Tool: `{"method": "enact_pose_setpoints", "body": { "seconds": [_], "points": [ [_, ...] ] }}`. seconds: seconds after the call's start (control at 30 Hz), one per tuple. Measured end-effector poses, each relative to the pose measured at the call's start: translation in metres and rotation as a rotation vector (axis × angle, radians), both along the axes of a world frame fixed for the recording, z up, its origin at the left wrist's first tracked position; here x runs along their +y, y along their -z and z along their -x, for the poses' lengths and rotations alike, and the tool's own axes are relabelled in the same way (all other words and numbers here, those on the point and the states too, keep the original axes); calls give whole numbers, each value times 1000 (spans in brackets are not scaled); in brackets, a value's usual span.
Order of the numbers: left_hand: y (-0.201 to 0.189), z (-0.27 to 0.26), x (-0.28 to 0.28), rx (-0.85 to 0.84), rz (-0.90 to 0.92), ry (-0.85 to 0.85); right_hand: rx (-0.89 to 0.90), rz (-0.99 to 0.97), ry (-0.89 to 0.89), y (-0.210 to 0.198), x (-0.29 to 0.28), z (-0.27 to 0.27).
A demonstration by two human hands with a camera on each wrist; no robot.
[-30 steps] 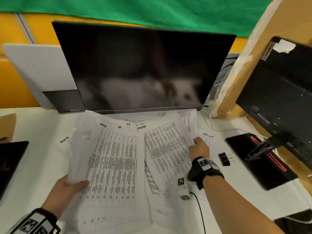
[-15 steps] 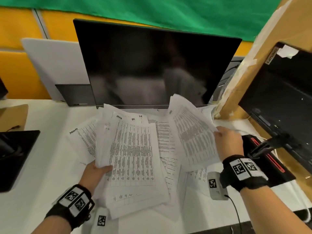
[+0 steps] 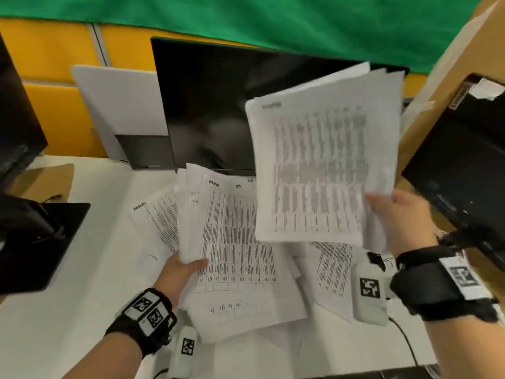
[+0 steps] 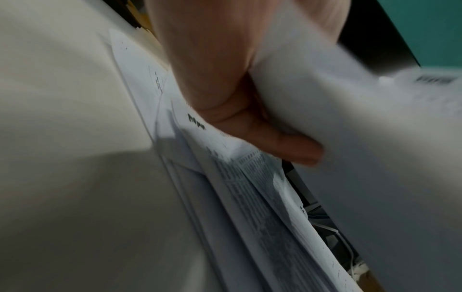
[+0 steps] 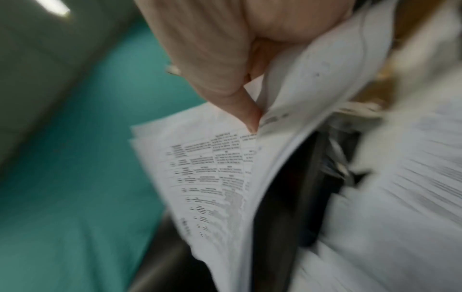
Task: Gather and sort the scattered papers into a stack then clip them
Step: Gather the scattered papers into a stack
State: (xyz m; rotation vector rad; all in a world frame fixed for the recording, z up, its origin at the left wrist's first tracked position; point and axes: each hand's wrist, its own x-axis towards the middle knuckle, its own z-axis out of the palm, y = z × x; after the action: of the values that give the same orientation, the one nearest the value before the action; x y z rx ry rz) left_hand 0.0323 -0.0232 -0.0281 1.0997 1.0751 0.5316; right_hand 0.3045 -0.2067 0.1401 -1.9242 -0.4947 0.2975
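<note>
Gathering printed table sheets: right hand [image 3: 404, 217] grasping a raised sheaf of sheets [image 3: 322, 170] by its lower right corner, thumb on the printed face in the right wrist view, fingers behind. Left hand [image 3: 180, 272] gripping the left edge of the lower pile [image 3: 237, 255], thumb on top, pile partly lifted off the white surface [image 3: 68, 310]. Loose sheets [image 3: 332, 269] lying underneath and to the right, plus one fanned out at left [image 3: 155, 214].

Best done by bringing the raised sheaf down onto the lower pile with printed headers matching, then tapping the edges square on the surface before going for the clip. Worth pinching firmly: the sheaf looks splayed at its top corner and could shed a page. Worth sweeping in the stragglers first, since clipping early would leave them out.

Binder clip [image 3: 377, 259] lying on the surface just below the right hand, partly hidden behind the wrist strap [image 3: 437, 283]. Dark monitor [image 3: 207, 105] standing close behind the papers, limiting room to swing the sheaf forward. Second black screen [image 3: 464, 165] and a cardboard box [image 3: 448, 67] crowding the right side. Black stand base [image 3: 46, 239] sitting at left, well apart from the pile. Cable [image 3: 407, 343] trailing near the front edge, liable to snag a sliding page.
</note>
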Motion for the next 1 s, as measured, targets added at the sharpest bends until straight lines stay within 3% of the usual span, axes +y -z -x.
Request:
{"method": "enact_pose_setpoints", "body": {
  "seconds": [0.13,0.27,0.47,0.6,0.7,0.9,1.0],
  "points": [
    [-6,-1,-6,-41,-23,6,230,173,-129,57,3,21],
    [-8,-2,-9,-57,-46,-33,263,273,-212,98,0,29],
    [-8,-8,-18,-168,-26,11,337,256,-439,103,8,26],
    [-4,-14,-21,-211,-24,73,652,85,-371,110,13,17],
    [-14,-24,-30,-195,-4,188,802,124,-456,108,11,21],
    [-32,-62,-43,-66,20,299,653,236,-443,95,1,-7],
    [-30,-78,-43,104,-90,257,503,226,-371,80,-12,-36]
  ]
}}
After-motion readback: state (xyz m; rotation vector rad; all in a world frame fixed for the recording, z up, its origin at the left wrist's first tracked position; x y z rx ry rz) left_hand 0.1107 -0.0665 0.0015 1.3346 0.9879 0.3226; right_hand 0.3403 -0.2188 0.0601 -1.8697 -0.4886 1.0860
